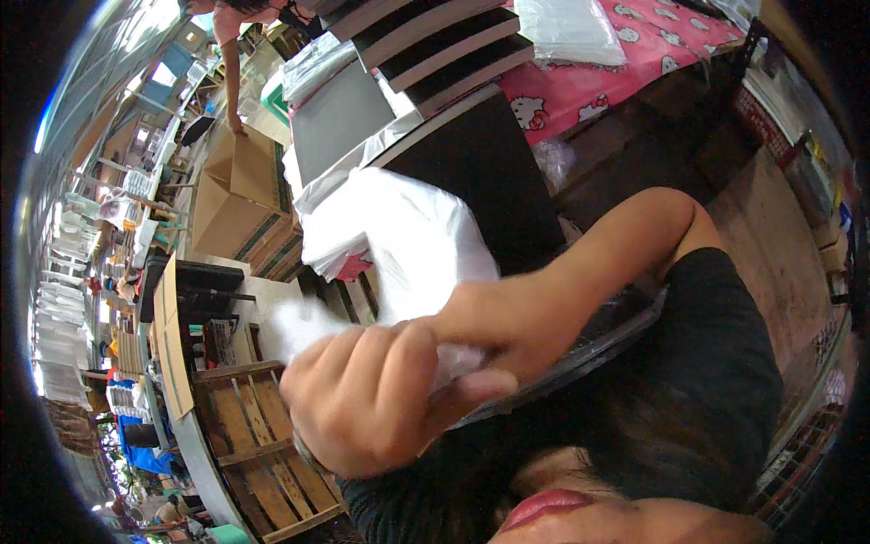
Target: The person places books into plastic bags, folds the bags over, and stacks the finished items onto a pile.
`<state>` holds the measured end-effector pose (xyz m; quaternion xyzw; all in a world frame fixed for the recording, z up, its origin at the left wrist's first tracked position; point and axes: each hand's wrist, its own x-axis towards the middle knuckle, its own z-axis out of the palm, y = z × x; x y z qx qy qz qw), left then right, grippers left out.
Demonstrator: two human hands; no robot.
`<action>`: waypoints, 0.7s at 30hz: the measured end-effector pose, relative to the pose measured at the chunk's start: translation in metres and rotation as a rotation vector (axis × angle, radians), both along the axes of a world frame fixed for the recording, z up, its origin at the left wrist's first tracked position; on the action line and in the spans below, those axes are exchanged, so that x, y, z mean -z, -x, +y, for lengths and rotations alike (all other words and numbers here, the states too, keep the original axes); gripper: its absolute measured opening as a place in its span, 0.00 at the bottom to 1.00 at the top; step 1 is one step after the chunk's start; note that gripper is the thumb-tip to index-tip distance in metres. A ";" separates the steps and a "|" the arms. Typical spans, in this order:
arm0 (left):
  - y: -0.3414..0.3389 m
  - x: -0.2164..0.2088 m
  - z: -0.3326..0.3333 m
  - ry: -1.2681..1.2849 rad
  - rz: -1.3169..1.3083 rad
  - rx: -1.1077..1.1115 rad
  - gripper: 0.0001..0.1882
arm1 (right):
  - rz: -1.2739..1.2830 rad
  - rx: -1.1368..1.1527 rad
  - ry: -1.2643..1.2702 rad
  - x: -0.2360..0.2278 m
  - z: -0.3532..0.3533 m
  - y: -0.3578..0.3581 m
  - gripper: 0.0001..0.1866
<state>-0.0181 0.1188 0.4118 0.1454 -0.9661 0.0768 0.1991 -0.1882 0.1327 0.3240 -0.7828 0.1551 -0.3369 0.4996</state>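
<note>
White plastic film point(421, 231) beside black panel point(476, 172) — left hand point(362, 399) clamped on it; right hand point(485, 322) partly hidden, can't tell. Probably light, limp, slippery — grab bunched folds.

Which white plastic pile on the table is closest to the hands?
The draped white pile mid-picture, just beyond the right hand; the flat white stack on pink cloth, at the top, lies farther off.

Open cardboard carton point(234, 222) is standing upper left, slatted wooden pallet point(261, 449) is lying lower left, pink cat-print cloth point(573, 89) is spreading upper right
</note>
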 end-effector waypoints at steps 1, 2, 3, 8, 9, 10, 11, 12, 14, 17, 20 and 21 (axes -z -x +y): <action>-0.008 -0.010 -0.004 -0.148 -0.116 0.016 0.32 | -0.044 -0.054 -0.130 -0.004 -0.006 0.004 0.32; -0.009 0.003 -0.017 -0.315 -0.025 -0.010 0.37 | -0.069 -0.069 -0.274 -0.004 -0.015 0.016 0.26; -0.012 0.014 -0.030 -0.308 -0.049 -0.032 0.36 | -0.112 0.009 -0.508 0.000 -0.016 0.028 0.22; -0.033 0.111 -0.136 -1.419 0.399 -0.380 0.17 | 0.170 0.447 -0.432 0.060 -0.054 0.088 0.14; -0.008 0.137 -0.132 -1.461 0.910 -0.555 0.19 | 0.182 0.543 -0.371 0.068 -0.060 0.092 0.13; 0.001 0.154 -0.134 -1.568 0.983 -0.509 0.19 | 0.185 0.635 -0.293 0.067 -0.065 0.091 0.13; 0.012 0.165 -0.140 -1.685 1.055 -0.443 0.19 | 0.199 0.739 -0.213 0.067 -0.070 0.093 0.12; 0.018 0.170 -0.146 -1.730 1.091 -0.378 0.18 | 0.120 0.843 -0.134 0.073 -0.076 0.089 0.14; 0.022 0.169 -0.149 -1.806 1.178 -0.280 0.16 | 0.134 0.927 0.069 0.074 -0.076 0.081 0.13; 0.013 0.160 -0.159 -1.478 1.297 -0.233 0.13 | 0.346 0.856 0.048 0.068 -0.074 0.093 0.14; 0.026 0.160 -0.149 -1.522 1.232 -0.262 0.11 | 0.143 0.938 0.075 0.084 -0.091 0.119 0.13; 0.038 0.165 -0.148 -1.687 1.161 -0.319 0.12 | 0.008 0.978 0.157 0.097 -0.094 0.122 0.12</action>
